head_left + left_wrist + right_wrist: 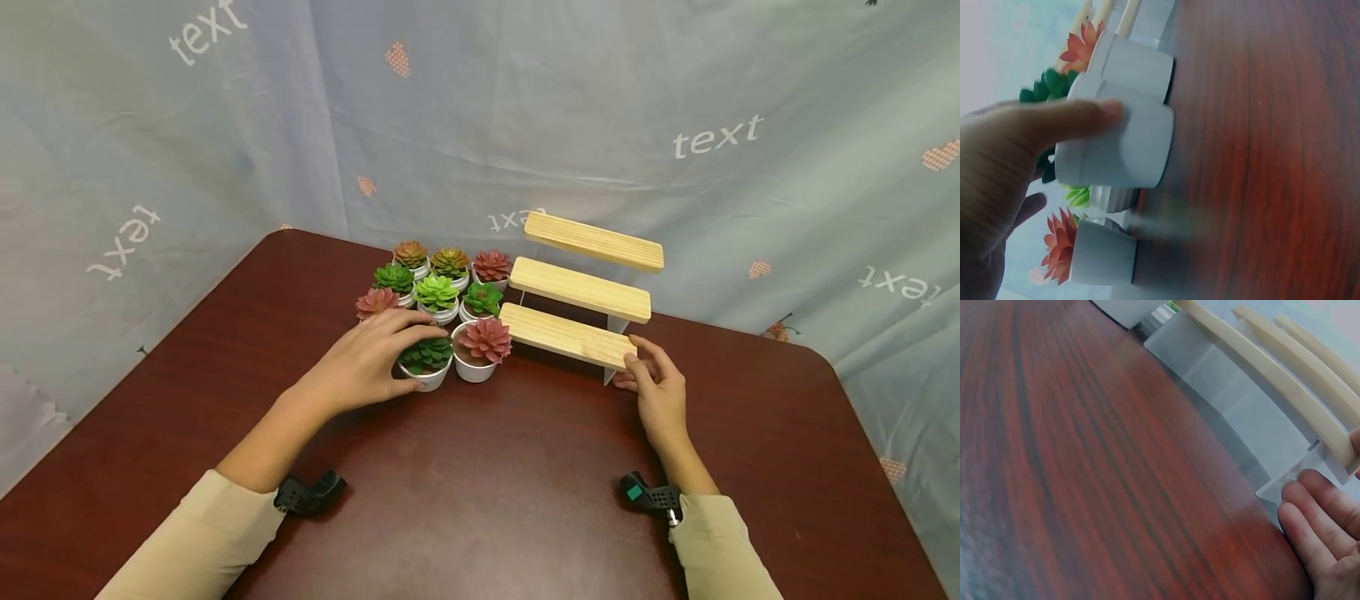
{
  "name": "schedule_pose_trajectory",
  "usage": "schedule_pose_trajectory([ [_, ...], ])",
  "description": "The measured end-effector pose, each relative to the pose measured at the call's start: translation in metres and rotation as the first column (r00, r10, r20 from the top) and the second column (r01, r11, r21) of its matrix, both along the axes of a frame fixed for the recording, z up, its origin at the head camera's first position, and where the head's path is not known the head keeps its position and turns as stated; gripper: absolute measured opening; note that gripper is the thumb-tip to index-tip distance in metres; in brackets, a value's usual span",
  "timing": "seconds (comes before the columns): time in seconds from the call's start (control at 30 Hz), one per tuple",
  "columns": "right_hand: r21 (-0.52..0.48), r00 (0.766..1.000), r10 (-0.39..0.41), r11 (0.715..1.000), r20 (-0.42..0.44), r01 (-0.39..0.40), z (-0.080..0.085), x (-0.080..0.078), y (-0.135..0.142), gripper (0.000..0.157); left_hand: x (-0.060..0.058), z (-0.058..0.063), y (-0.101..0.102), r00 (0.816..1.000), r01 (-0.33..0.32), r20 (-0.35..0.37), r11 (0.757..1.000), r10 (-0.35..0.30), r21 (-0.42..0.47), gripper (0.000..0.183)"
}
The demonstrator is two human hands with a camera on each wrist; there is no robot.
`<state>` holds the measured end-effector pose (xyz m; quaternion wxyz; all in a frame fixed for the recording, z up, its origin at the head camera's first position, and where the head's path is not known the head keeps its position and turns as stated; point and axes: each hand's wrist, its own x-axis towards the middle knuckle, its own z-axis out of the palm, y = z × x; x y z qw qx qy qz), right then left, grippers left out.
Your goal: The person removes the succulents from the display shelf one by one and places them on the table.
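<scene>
My left hand (363, 360) is around a small white pot (1116, 147) with a dark green succulent (426, 355). In the left wrist view the thumb lies along the pot's side; the other fingers reach over the plant and are partly hidden behind it. Just right of that pot stands a white pot with a pink succulent (487, 340). My right hand (660, 398) holds the right end of a three-step display stand (558, 330), thumb at the lowest wooden board. In the right wrist view its other fingertips rest against the stand's white side panel (1291, 475).
Behind the left hand, several more potted succulents stand close together, among them a bright green one (437, 292) and an orange-brown one (410, 254). They are right beside the stand's left end. A printed curtain (600, 100) hangs behind the dark brown table (487, 492).
</scene>
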<state>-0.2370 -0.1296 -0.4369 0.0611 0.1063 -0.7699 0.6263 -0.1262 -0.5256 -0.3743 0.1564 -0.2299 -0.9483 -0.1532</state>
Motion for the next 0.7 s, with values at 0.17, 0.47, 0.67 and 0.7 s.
schedule_pose_trajectory([
  [0.17,-0.005,1.000,-0.001,1.000,-0.021,0.001,-0.001,-0.001,0.000,0.037,-0.010,-0.001,0.000,0.998,-0.053,-0.020,0.999,0.052,-0.003,0.071],
  [0.47,0.005,1.000,0.020,1.000,0.009,-0.020,0.016,0.013,-0.009,0.037,-0.015,-0.007,-0.001,0.990,-0.128,0.059,0.992,0.126,0.024,0.078],
  [0.67,0.037,0.999,0.054,0.998,-0.007,-0.053,0.017,0.012,-0.008,0.040,-0.010,-0.002,0.002,0.985,-0.152,0.097,0.983,0.142,0.104,0.079],
  [0.7,0.052,0.998,0.062,0.997,-0.005,-0.061,0.014,0.009,-0.005,0.042,-0.010,0.001,0.003,0.983,-0.163,0.108,0.980,0.151,0.114,0.078],
])
